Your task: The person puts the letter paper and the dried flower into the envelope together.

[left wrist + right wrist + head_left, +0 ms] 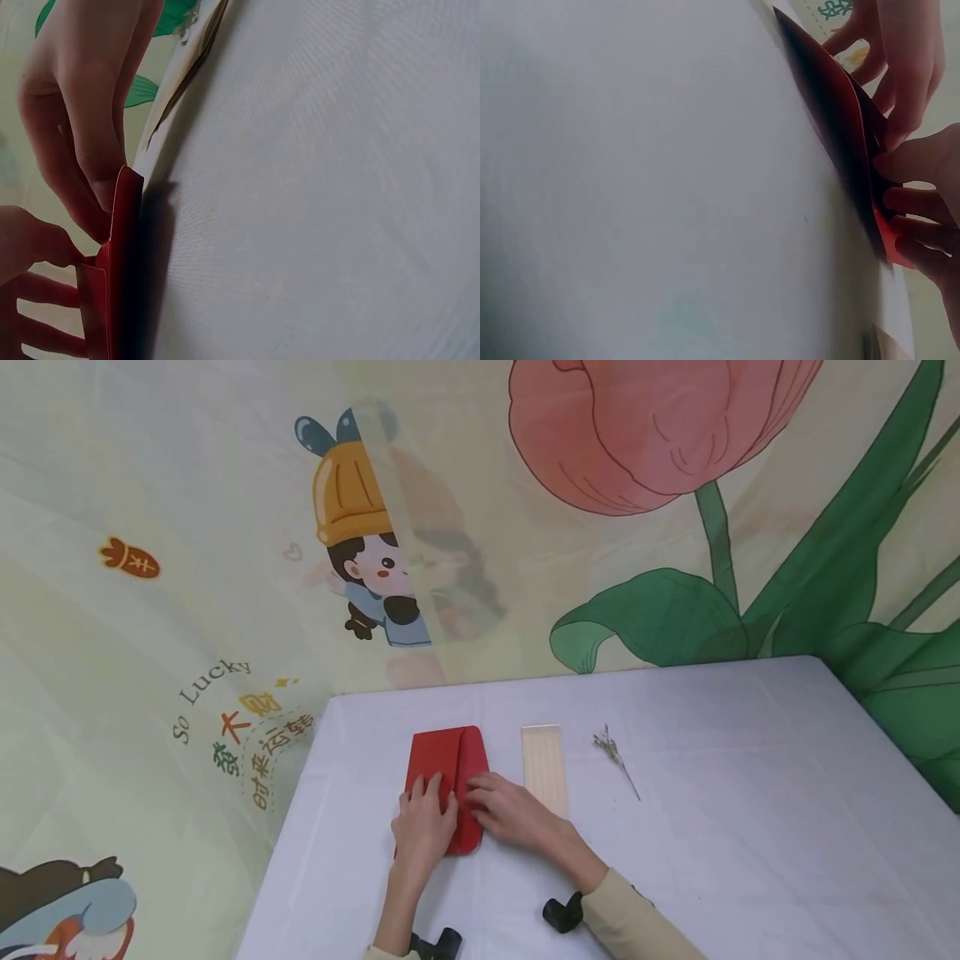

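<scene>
A red envelope lies on the table with its flap folded out to the right. On the envelope's body rests my left hand, its fingers spread and its thumb near the flap's crease. My right hand touches the flap from the right with slightly bent fingers. Both hands meet close to the crease; in the left wrist view the envelope appears edge-on, raised a little above the cloth. The right wrist view shows a gap at the envelope's opening, by the thumbs. What lies inside is hidden.
A pale, ribbed rectangular piece lies just right of the right hand. Farther right is a small dried flower sprig. White cloth covers the table, and a printed curtain hangs behind its back edge.
</scene>
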Demonstrator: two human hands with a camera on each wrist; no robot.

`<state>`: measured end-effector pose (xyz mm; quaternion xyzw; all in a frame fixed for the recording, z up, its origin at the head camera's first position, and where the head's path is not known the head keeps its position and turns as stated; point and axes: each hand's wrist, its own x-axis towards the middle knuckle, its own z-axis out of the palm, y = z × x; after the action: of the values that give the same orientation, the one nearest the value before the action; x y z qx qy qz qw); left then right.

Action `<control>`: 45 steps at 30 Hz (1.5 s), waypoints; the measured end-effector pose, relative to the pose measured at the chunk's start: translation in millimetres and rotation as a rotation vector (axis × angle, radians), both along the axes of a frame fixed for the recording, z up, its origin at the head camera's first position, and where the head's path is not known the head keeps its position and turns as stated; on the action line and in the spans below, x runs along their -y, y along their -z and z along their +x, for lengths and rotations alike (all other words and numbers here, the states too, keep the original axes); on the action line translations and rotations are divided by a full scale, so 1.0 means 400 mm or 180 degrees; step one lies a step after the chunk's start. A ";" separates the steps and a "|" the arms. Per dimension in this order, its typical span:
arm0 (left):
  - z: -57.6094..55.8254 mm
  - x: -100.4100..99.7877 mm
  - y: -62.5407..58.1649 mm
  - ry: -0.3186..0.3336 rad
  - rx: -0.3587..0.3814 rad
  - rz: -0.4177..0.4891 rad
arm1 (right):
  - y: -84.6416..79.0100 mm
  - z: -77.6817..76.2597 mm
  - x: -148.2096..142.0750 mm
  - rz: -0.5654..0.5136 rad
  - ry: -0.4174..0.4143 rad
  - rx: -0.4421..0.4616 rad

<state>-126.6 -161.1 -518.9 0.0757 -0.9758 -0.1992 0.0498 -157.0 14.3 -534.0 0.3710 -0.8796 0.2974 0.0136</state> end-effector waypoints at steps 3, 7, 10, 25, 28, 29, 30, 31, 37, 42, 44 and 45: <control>0.001 0.001 0.001 0.0022 0.0026 0.0005 | 0.007 0.001 0.008 0.0027 -0.0023 -0.0048; 0.000 0.003 -0.002 0.0067 0.0038 0.0029 | 0.018 0.001 0.013 0.0135 -0.0015 -0.0131; -0.001 0.007 -0.005 0.0096 0.0070 0.0038 | 0.023 0.000 0.015 0.0184 -0.0010 -0.0198; -0.001 0.019 -0.016 0.0546 0.0168 -0.0194 | 0.031 0.000 0.017 0.0042 0.0044 -0.0104; 0.002 0.025 -0.020 0.0641 0.0174 -0.0196 | 0.031 0.001 0.017 0.0010 0.0049 -0.0093; 0.003 0.028 -0.020 0.0669 0.0177 -0.0192 | 0.032 0.001 0.017 0.0003 0.0051 -0.0081; 0.004 0.031 -0.021 0.0694 0.0178 -0.0184 | 0.032 0.001 0.017 -0.0001 0.0051 -0.0066; 0.006 0.034 -0.022 0.0716 0.0177 -0.0171 | 0.033 0.001 0.017 0.0000 0.0053 -0.0060; 0.017 0.055 -0.027 0.0860 0.0180 -0.0072 | 0.034 -0.001 0.018 0.0047 0.0077 0.0014; 0.016 0.072 -0.035 0.1020 0.0405 -0.0031 | 0.036 0.000 0.018 0.0011 0.0077 0.0019; 0.014 0.076 -0.040 0.1079 0.0524 -0.0003 | 0.036 0.002 0.017 -0.0012 0.0087 -0.0002; 0.013 0.077 -0.043 0.1103 0.0575 0.0014 | 0.036 0.002 0.016 -0.0019 0.0094 0.0002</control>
<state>-121.4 -191.9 -501.8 -0.0757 -0.9743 -0.1994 -0.0731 -156.0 8.0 -548.6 0.3579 -0.8841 0.2999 0.0188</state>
